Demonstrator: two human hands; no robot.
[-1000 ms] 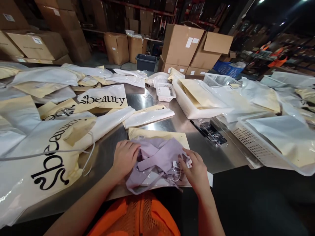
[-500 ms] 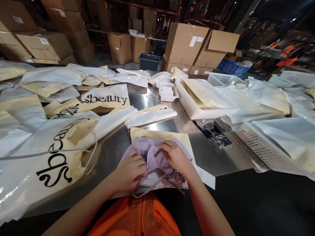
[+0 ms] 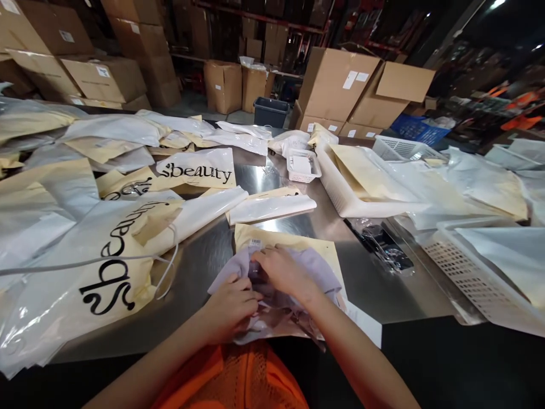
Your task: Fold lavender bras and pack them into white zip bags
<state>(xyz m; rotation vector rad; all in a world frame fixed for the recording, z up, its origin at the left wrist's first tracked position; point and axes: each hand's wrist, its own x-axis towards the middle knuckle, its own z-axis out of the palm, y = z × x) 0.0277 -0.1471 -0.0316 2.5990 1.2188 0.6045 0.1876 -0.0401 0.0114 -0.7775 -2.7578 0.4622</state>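
Observation:
A lilac garment (image 3: 317,261) lies bunched on a cream and clear plastic bag (image 3: 293,232) at the table's near edge. My left hand (image 3: 236,304) is closed on the garment's left side, its fingers curled into the cloth. Farther up, my right hand (image 3: 279,270) reaches across and pinches the cloth near a small barcode label (image 3: 255,243). Loose straps hang at the garment's near side, partly behind my right forearm. A white sheet of paper (image 3: 367,325) sticks out from under the bag on the right.
Several printed plastic mailers (image 3: 106,267) cover the left of the steel table (image 3: 323,227). White baskets (image 3: 481,278) holding bags stand on the right, near a clear-wrapped black item (image 3: 385,247). A small white basket (image 3: 303,166) sits farther back. Cardboard boxes (image 3: 336,85) are stacked beyond.
My right hand has moved left and closer to my left hand on the garment. The cloth has shifted and spread at its upper part. The view has turned slightly left.

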